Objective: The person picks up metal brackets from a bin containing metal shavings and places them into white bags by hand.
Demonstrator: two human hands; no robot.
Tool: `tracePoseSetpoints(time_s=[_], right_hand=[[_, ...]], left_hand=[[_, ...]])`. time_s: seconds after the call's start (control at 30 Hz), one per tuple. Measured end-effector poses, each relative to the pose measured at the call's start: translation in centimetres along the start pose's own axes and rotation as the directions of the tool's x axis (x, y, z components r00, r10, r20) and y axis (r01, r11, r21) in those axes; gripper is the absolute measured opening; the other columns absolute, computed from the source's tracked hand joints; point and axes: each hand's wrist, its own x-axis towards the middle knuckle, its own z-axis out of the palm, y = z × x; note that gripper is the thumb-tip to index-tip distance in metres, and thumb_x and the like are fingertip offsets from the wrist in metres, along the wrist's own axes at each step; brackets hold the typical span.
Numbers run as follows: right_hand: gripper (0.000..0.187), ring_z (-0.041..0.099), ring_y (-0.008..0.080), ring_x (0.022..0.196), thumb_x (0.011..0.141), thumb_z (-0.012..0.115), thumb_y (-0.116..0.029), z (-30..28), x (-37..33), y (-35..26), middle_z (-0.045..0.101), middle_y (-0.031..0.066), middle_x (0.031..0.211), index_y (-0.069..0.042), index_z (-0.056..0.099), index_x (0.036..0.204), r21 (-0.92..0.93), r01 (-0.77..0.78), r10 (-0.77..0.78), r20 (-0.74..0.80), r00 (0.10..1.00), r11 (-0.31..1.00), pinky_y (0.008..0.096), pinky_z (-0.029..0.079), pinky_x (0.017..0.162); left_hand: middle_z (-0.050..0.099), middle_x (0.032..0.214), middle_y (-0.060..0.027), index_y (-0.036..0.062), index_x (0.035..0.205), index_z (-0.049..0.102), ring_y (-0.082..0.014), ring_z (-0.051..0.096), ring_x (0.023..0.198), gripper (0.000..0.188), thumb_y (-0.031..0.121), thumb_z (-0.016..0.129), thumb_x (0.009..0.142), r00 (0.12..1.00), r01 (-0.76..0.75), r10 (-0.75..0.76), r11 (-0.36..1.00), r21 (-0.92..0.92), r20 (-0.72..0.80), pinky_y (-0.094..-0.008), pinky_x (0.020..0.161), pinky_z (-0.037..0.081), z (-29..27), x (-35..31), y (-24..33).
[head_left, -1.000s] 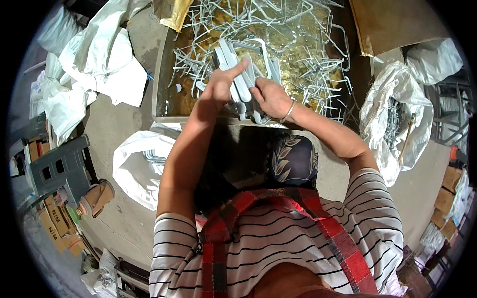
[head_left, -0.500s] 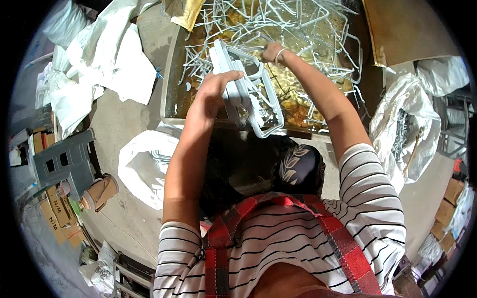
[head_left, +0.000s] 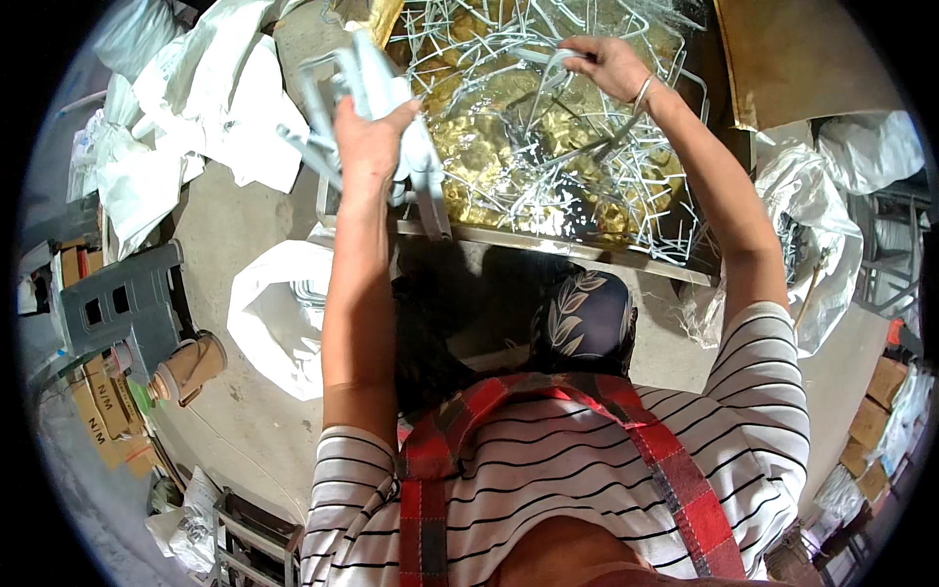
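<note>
A bundle of light grey plastic frames (head_left: pixel 423 161) is gripped in my left hand (head_left: pixel 370 142), over the tub's left edge; motion blurs part of it. My right hand (head_left: pixel 616 70) is closed on a thin grey bent strip (head_left: pixel 548 76) above the far right part of the tub. Below both hands lies a shallow metal tub (head_left: pixel 548 246) of rippling, yellowish-looking liquid. Many thin grey bent rods (head_left: pixel 479 44) are tangled in it. Exactly how many frames the left hand holds cannot be made out.
A white sack (head_left: pixel 256 323) with grey frames inside stands at the near left of the tub. Another white sack (head_left: pixel 831 293) stands right. White sheeting (head_left: pixel 215 108) lies far left. A grey plastic stool (head_left: pixel 122 298) and a brown jug (head_left: pixel 191 369) are on the left.
My left hand has swung the frames left and away from me, toward the tub's edge. My right hand has moved right and farther away, lifting a strip from the tangle.
</note>
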Motion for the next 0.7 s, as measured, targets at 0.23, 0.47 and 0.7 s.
tracePoseSetpoints(time_s=[0.23,0.47,0.7], right_hand=[[0.031,0.061,0.0205,0.079,0.082,0.056,-0.026,-4.7,0.5,-11.6,0.062,0.0098,0.092,-0.007,0.057,0.107,-0.058,0.366,-0.344,0.230,0.910,0.929,0.0334,0.049,0.069],[0.028,0.058,0.0305,0.081,0.082,0.055,-0.028,-7.2,2.0,-16.3,0.060,0.0163,0.087,-0.005,0.059,0.097,0.051,0.370,-0.367,0.307,0.878,0.928,0.0366,0.046,0.071],[0.034,0.059,0.0287,0.076,0.081,0.054,-0.034,-4.9,3.3,-10.9,0.061,0.0162,0.084,-0.004,0.060,0.097,0.191,0.112,-0.109,-0.025,0.994,0.975,0.0342,0.047,0.067]], left_hand=[[0.059,0.092,-0.0095,-0.0027,0.105,0.046,-0.0145,0.057,0.083,0.049,0.004,0.073,0.064,0.923,-0.060,0.069,0.998,-0.034,0.379,-0.0270,0.074,0.046,2.5,-1.4,1.2],[0.058,0.093,-0.0096,0.0010,0.112,0.041,-0.0167,0.057,0.083,0.069,0.012,0.079,0.056,0.881,-0.009,0.148,0.955,-0.298,0.449,-0.0285,0.073,0.047,4.0,-1.5,1.3],[0.058,0.075,-0.0069,-0.0001,0.092,0.051,-0.0125,0.055,0.060,0.029,0.004,0.069,0.069,0.977,0.043,0.033,0.938,-0.345,0.211,-0.0243,0.053,0.045,2.1,-0.3,0.6]])
